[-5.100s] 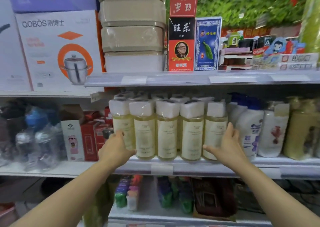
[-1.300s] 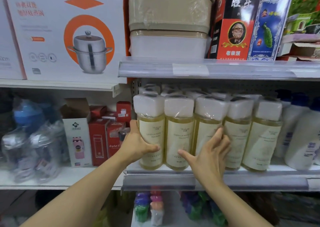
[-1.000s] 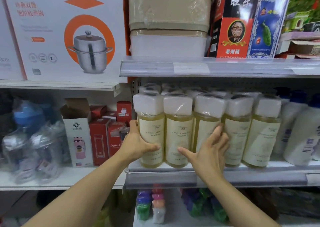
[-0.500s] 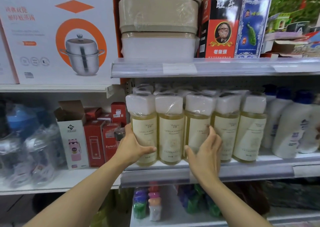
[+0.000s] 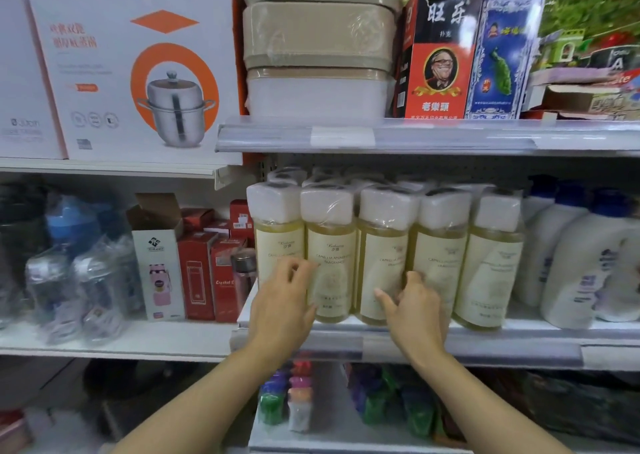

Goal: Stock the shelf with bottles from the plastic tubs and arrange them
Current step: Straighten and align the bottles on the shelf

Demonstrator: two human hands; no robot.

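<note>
Five yellow bottles [image 5: 382, 259] upright, front row of shelf [image 5: 485, 349], white caps shrink-wrapped. Left hand [image 5: 282, 306] over the leftmost bottle, fingers curled. Right hand [image 5: 414, 310] at the third and fourth. White lotion bottles [image 5: 568, 256] just beside, right.

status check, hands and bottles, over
Left hand on the leftmost bottle. Right hand on the fourth. Front row of five upright, nothing blocking.

Glossy shrink-wrapped clear plastic bottles [image 5: 381, 256]
</note>
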